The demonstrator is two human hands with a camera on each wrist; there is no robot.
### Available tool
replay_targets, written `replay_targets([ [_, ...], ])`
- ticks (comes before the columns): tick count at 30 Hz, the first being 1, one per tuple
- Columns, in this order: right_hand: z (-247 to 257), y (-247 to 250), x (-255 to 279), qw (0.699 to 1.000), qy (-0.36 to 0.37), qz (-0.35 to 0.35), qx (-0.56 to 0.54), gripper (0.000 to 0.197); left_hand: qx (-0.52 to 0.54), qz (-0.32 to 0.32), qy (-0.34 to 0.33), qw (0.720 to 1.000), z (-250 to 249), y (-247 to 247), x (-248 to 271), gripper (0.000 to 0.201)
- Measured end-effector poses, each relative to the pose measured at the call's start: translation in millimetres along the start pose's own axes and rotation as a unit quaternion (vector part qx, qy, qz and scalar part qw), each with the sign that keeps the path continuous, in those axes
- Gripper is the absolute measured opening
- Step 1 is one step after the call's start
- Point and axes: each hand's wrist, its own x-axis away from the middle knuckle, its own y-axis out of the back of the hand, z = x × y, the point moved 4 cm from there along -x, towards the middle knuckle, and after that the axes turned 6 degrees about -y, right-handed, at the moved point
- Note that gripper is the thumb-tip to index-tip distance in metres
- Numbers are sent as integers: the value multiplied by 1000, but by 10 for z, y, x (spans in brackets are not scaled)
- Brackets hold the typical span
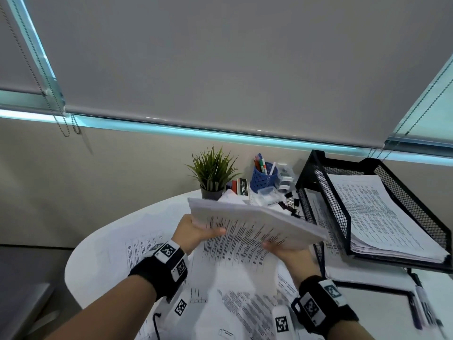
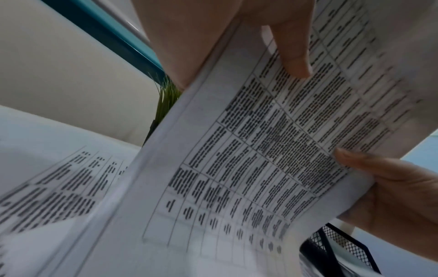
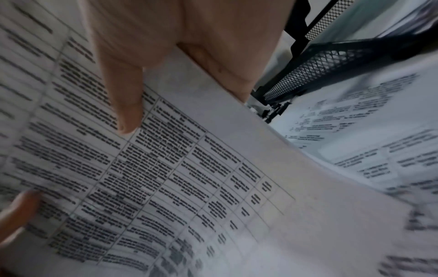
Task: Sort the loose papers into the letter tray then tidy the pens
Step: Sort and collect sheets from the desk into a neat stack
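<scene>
Both hands hold a stack of printed papers (image 1: 255, 227) lifted above the table, tilted toward the black mesh letter tray (image 1: 414, 212) on the right. My left hand (image 1: 198, 231) grips the stack's left edge, thumb on top. At the near right edge my right hand (image 1: 284, 249) grips it the same way. In the left wrist view the stack (image 2: 272, 150) fills the frame with my left thumb (image 2: 294, 56) pressed on it; in the right wrist view the stack (image 3: 166, 178) lies under my right thumb (image 3: 125, 105). The tray's top tier holds papers (image 1: 382, 212). Pens (image 1: 421, 307) lie at the right edge.
More loose printed sheets (image 1: 235, 303) cover the round white table (image 1: 103, 244). Behind stand a potted plant (image 1: 213, 173), a blue pen cup (image 1: 264, 177) with pens, a small clock (image 1: 242, 190) and black binder clips (image 1: 289, 204).
</scene>
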Motion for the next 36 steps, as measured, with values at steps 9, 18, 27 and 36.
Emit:
replay_targets([
  [9,536,51,90,996,85,-30,-12,39,41,-20,-57,997,-442,-77,-44,29],
  [18,-88,37,138,999,-52,-14,6,50,-51,-52,25,997,89,-85,224,31],
  [27,-259,40,4,996,-75,-30,29,26,-144,-51,69,986,403,-25,57,59],
  [36,-316,213,203,998,-42,1,43,37,-140,-23,68,987,496,-171,131,37],
])
